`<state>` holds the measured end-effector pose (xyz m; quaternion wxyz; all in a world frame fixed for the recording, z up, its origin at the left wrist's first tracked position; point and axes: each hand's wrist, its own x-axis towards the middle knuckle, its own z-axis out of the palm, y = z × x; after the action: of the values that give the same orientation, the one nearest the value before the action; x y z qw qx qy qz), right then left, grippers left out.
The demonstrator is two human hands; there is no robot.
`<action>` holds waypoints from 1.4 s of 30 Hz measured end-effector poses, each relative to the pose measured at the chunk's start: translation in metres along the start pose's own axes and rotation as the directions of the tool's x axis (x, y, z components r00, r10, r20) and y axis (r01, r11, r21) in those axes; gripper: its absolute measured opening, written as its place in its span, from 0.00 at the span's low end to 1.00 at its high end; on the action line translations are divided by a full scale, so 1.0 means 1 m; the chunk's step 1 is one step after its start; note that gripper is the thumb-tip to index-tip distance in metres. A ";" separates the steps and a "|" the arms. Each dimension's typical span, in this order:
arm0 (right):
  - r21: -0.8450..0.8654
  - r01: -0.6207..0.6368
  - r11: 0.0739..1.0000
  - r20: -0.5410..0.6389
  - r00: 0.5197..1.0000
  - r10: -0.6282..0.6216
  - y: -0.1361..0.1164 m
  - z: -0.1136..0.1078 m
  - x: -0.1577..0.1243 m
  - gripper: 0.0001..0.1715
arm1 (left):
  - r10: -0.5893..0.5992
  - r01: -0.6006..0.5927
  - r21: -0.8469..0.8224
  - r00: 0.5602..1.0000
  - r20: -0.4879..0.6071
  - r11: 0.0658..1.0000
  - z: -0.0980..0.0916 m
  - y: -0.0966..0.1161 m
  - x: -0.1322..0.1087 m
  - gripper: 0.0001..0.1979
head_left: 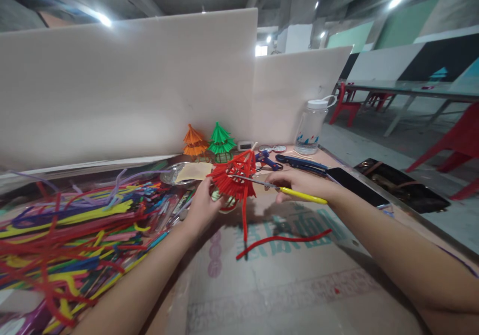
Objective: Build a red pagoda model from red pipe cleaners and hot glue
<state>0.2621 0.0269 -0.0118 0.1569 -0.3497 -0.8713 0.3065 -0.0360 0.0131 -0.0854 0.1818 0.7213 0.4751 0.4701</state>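
Note:
My left hand (205, 200) is closed on the left edge of a red pipe-cleaner tiered roof (234, 175), holding it above the work surface. Closed around a slim metal tool with a yellow handle (303, 195) is my right hand (286, 179). The tool's shaft reaches left across the red roof, and its tip lies among the red strands; I cannot tell exactly what it touches. One red strand hangs from the roof's front. Below, a loose red pipe cleaner (282, 238) lies on the printed board (258, 285).
Many coloured pipe cleaners (75, 225) are heaped at the left. Behind stand an orange tiered model (193, 140) and a green one (221, 140). A blue glue gun (267, 160), a water bottle (310, 128) and a phone (357, 187) are at the back right.

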 end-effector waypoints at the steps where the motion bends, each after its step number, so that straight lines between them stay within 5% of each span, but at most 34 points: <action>1: -0.005 0.002 1.000 0.002 1.000 -0.001 -0.002 0.000 0.000 0.24 | 0.000 0.000 -0.031 1.000 0.010 1.000 0.001 0.000 0.000 0.23; 8: -0.027 -0.031 0.999 -0.045 0.999 0.030 -0.002 0.006 0.004 0.25 | -0.044 0.051 -0.132 0.998 0.049 0.990 0.007 -0.009 -0.001 0.24; 15: 0.027 0.089 0.996 0.014 0.996 -0.089 -0.003 -0.003 0.001 0.33 | -0.093 0.099 -0.070 0.992 0.087 0.993 0.015 -0.021 -0.003 0.24; 18: -0.001 -0.035 0.999 -0.153 0.988 0.034 0.002 -0.018 -0.006 0.34 | -0.099 0.098 0.008 0.990 0.104 0.995 0.017 -0.019 -0.004 0.22; 22: -0.217 -0.356 0.909 -0.426 0.872 0.240 0.022 -0.027 -0.006 0.28 | -0.079 0.064 0.071 0.969 0.235 0.995 0.011 -0.014 -0.006 0.19; 28: -0.330 -0.449 0.830 -0.365 0.872 0.327 0.071 0.003 0.009 0.26 | -0.090 0.050 0.098 0.878 0.470 0.994 -0.010 -0.025 -0.002 0.24; 31: -0.354 -0.422 0.835 -0.386 0.879 0.280 0.084 0.016 0.013 0.26 | -0.086 0.052 0.083 0.864 0.495 0.995 -0.012 -0.026 -0.001 0.27; 36: -0.382 -0.377 0.844 -0.472 0.865 0.173 0.065 0.012 0.015 0.17 | 0.030 -0.085 0.146 0.937 0.347 0.986 0.003 -0.012 -0.007 0.23; 39: -0.350 -0.316 0.882 -0.568 0.820 0.069 0.033 0.014 0.017 0.12 | 0.080 -0.148 0.237 0.959 0.273 0.960 0.012 -0.008 -0.011 0.17; 42: -0.326 -0.057 0.943 -0.659 0.729 -0.184 0.000 0.025 0.016 0.10 | 0.120 -0.181 0.244 0.962 0.243 0.953 0.016 -0.010 -0.012 0.16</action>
<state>0.2384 0.0278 -0.0305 0.4158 -0.4280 -0.8024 0.0037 -0.0288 0.0104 -0.1066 0.1004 0.8220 0.4530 0.3302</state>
